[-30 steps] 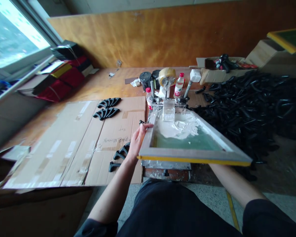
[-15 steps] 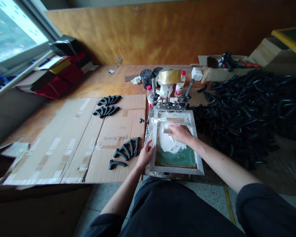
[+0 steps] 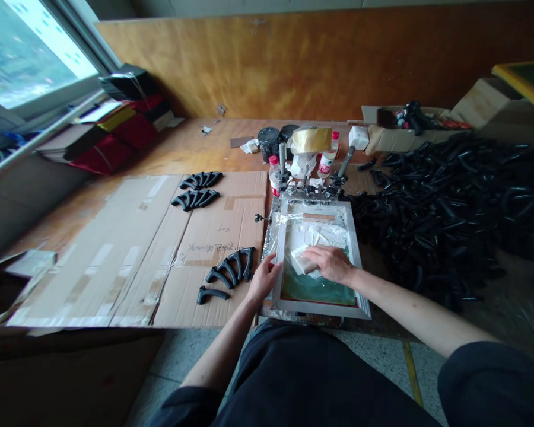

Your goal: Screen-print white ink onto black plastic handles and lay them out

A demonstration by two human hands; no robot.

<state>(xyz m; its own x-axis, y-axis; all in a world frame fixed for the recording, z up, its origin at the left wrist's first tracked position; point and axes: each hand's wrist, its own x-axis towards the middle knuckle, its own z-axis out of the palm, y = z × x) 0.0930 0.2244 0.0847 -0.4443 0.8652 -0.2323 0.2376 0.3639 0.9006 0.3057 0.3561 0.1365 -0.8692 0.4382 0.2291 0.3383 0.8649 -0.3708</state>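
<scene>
A framed printing screen point(image 3: 358, 261) lies flat on the bench in front of me, smeared with white ink over green mesh. My left hand point(image 3: 265, 277) grips the frame's left rail. Inside the frame, my right hand point(image 3: 331, 263) is closed on a white squeegee block point(image 3: 299, 260) pressed to the mesh. Left of the frame, several black curved plastic parts point(image 3: 230, 270) lie in a fan on flattened cardboard point(image 3: 129, 249), with one more part point(image 3: 211, 294) lying apart below them.
A large heap of black curved parts point(image 3: 454, 201) fills the bench at right. Behind the screen stand black tins point(image 3: 268, 141), small red-capped bottles point(image 3: 274, 172), a tape roll point(image 3: 311, 139) and the hinge clamps. Two further groups of black parts point(image 3: 198, 190) lie on the cardboard. Boxes sit at back right.
The screen, raised a second ago, has come down flat. My right hand came onto the mesh and has since drawn the squeegee block toward me. My left hand stays on the left rail.
</scene>
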